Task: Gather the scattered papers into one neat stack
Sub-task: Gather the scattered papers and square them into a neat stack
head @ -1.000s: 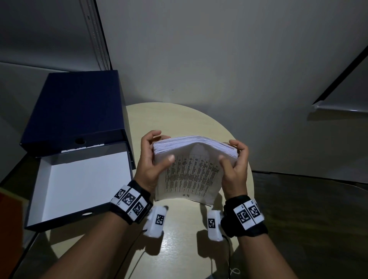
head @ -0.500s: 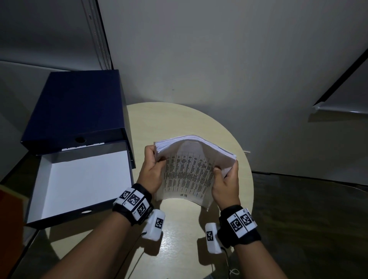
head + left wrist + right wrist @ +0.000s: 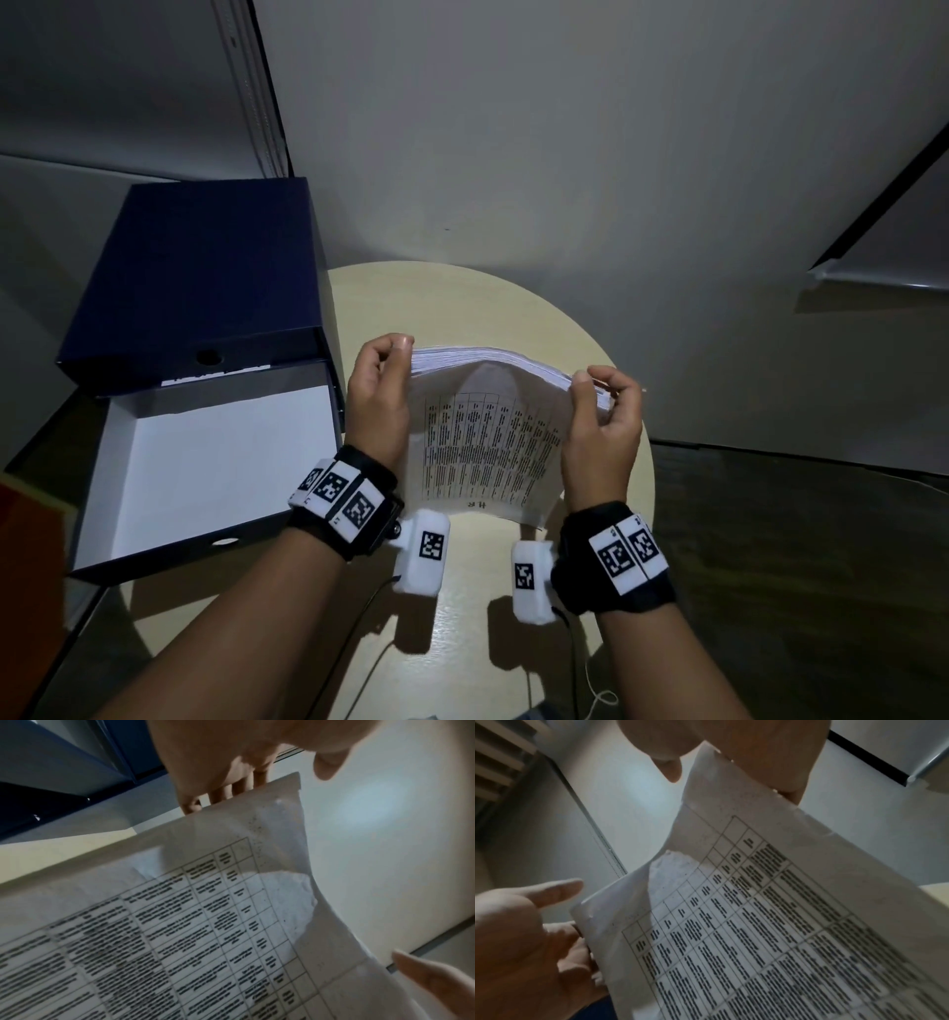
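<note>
Head view: a round pale bench (image 3: 606, 462) stands against a grey wall (image 3: 565, 154), with an open blue box (image 3: 205, 360) at its left edge. The stack of papers (image 3: 488, 437) stands on edge above the bench's middle, its top edge running left to right, printed table facing the person. The left hand (image 3: 377, 395) and right hand (image 3: 601, 426) grip its upper corners.

Left wrist view: the fingers (image 3: 221, 791) curl behind the papers (image 3: 205, 923).

Right wrist view: the thumb (image 3: 667, 764) is in front of the sheet (image 3: 757, 923).
</note>
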`<state>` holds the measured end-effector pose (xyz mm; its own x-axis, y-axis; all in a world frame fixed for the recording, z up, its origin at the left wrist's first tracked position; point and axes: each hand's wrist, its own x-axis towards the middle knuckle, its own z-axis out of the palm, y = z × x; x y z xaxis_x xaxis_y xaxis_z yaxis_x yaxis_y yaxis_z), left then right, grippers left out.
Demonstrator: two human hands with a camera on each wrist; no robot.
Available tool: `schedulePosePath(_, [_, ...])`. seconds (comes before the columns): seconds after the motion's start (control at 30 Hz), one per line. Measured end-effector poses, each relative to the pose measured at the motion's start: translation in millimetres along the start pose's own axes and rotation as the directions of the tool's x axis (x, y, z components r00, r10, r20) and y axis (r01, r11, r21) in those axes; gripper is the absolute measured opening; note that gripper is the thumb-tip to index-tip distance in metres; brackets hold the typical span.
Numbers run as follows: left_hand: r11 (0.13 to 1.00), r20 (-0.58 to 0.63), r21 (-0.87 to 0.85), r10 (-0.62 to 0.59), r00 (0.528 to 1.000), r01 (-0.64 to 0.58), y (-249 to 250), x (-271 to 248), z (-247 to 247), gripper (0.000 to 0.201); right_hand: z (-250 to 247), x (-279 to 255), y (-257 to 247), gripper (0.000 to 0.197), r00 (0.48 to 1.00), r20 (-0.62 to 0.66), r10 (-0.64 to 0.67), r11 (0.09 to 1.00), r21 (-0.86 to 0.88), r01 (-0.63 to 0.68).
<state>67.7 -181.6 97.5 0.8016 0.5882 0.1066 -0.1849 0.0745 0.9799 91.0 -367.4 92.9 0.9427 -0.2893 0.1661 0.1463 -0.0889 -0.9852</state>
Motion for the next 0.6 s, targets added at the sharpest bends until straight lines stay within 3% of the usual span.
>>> schedulePosePath(0.1, [0.999,-0.022,0.045,-0.019,1.0,0.02,-2,5,3,0.02,6,7,-3,0.003,0.999,-0.051,0.01,0.999,-0.041,-0.012])
schedulePosePath(0.27, [0.998,-0.001,0.029,-0.06,0.998,0.06,-8,7,0,0.028,5,11,-3,0.01,0.995,-0.1,-0.015,0.998,-0.059,0.009])
schedulePosePath(0.6, [0.999,-0.021,0.028,-0.03,0.999,0.031,-9,4,4,0.022,2,15,-3,0.01,0.996,-0.085,-0.035,0.994,-0.104,0.026])
